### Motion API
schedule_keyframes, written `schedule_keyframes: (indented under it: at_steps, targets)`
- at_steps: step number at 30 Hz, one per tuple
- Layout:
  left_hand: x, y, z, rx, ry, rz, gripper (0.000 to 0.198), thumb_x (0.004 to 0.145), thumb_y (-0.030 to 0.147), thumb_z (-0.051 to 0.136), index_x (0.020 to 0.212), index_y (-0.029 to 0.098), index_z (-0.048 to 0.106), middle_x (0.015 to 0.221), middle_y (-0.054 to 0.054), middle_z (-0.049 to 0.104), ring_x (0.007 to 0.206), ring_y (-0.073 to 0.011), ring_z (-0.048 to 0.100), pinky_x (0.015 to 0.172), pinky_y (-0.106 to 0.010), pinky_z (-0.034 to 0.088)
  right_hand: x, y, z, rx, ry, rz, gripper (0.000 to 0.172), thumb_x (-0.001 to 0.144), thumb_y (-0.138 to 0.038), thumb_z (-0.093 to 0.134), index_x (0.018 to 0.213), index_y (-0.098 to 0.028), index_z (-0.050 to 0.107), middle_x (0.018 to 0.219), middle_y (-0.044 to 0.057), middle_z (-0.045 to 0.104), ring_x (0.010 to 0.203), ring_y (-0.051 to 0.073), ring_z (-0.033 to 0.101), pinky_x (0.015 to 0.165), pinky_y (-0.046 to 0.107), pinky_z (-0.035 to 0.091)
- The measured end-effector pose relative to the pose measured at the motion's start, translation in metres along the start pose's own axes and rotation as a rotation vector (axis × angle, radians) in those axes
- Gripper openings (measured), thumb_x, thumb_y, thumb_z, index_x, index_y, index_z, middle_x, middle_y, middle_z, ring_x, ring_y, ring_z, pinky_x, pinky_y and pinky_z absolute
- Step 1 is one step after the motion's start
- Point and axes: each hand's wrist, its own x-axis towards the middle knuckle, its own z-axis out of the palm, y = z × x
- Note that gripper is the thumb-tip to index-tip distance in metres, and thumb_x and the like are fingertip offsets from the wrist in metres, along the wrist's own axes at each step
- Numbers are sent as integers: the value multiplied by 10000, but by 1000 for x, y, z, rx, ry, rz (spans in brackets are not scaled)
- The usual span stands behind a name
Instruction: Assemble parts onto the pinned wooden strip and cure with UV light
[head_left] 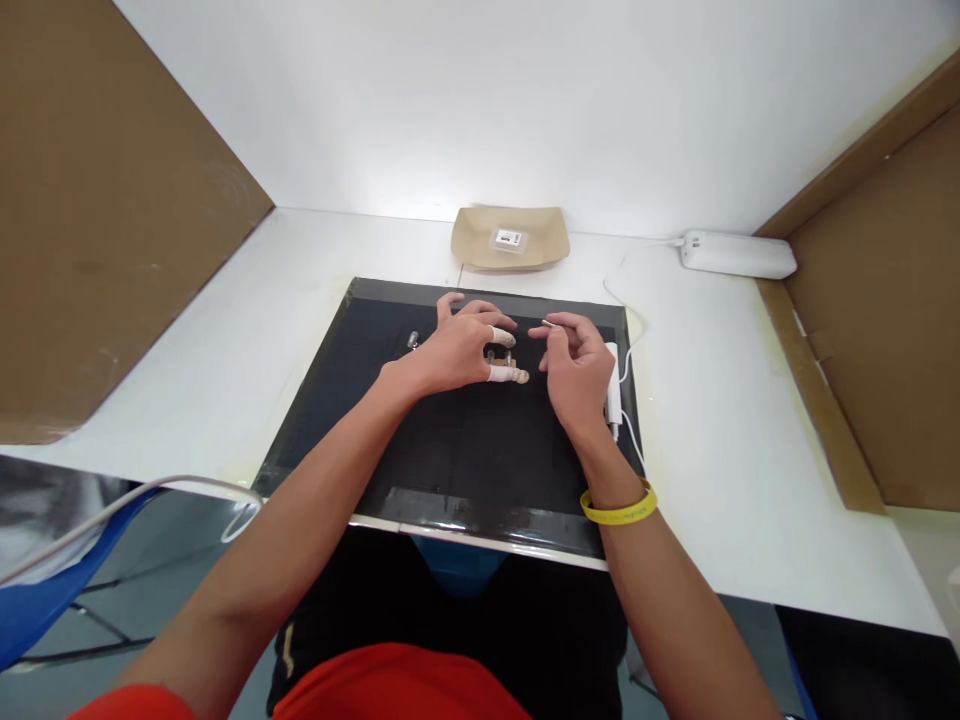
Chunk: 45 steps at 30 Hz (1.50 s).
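Note:
My left hand [461, 350] is over the black mat [465, 440], with pale finger cots on its thumb and index finger. These two fingers close on the sides of a small brownish part with metal posts [501, 360], partly hidden between them. To its right, my right hand [577, 360] is raised a little, thumb and fingers pinched on a thin, pale stick-like piece [548, 323]. Only the tip of that piece shows, so its kind is unclear. Left of my left hand, a small shiny metal piece [413, 340] lies on the mat.
A brown cardboard tray [465, 240] holding a small clear box with a label [508, 240] stands at the back. A white power bank-like block [739, 255] lies back right, its cable running to a white bar [613, 385] beside my right hand. Cardboard panels [112, 220] flank the white table.

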Motion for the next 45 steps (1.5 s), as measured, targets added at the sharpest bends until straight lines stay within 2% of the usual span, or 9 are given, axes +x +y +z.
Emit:
schedule_keyframes:
  at_steps: [9,28,34,38,42,45]
  targets:
    - [1,0,0,-3,-3,0,256,801,481,896,906,258,827,1301,-52,777,1396,-336,562,1206,-622,117,0,0,0,4,5,9,207,910,-344,557,1005,-217,689,883,35,819,710,157,704,730,326,545]
    - [-2,0,-2,4,-45,-10,232,851,485,842,921,264,831,1327,-49,765,1410,-333,546,1217,-612,110,0,0,0,2,-1,7,203,912,-352,561,1005,-222,686,885,36,818,703,157,700,711,323,540]
    - [-3,-1,-2,-2,-43,-28,442,799,492,879,1150,234,799,1372,-100,736,1412,-359,546,1226,-627,104,0,0,0,0,-2,15,220,912,-363,561,1015,-215,688,879,31,818,658,141,673,657,299,513]
    - [-9,-3,-2,0,-28,-16,502,769,561,888,1140,236,793,1380,-108,728,1412,-365,540,1227,-621,113,0,-1,0,-9,3,12,218,909,-356,560,1010,-212,688,881,30,819,643,133,663,648,291,508]
    - [-27,-6,-5,28,54,-29,592,746,608,897,1198,249,764,1441,-117,689,1420,-372,529,1232,-604,142,0,-2,0,-22,7,20,222,910,-353,555,1016,-212,690,883,30,815,626,129,657,627,284,502]
    - [-47,-8,-12,53,141,-38,737,753,651,876,1350,267,680,1603,-128,543,1501,-390,440,1245,-579,184,0,-2,-1,-13,6,28,224,911,-349,557,1021,-209,693,886,33,813,623,129,653,626,283,504]
